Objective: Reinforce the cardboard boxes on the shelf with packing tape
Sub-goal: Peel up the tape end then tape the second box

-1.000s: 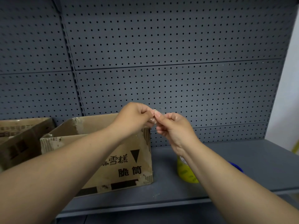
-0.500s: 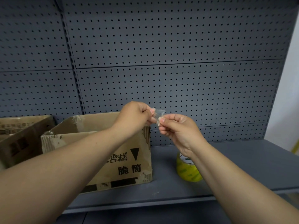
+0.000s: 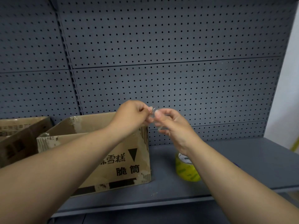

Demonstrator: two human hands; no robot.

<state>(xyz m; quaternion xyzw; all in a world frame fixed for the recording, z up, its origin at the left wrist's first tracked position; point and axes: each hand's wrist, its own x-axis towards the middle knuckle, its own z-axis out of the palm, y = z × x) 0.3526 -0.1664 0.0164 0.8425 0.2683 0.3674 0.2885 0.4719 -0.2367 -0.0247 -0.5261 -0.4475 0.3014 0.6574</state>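
Over the back right corner of the open-topped brown cardboard box, the left hand and right hand both pinch a scrap of clear packing tape in curled fingertips. The box's inside is hidden. A yellow-green tape roll stands beside it on the grey metal shelf. A second cardboard box sits at the left edge.

Grey pegboard backs a grey metal shelf (white wall at right).
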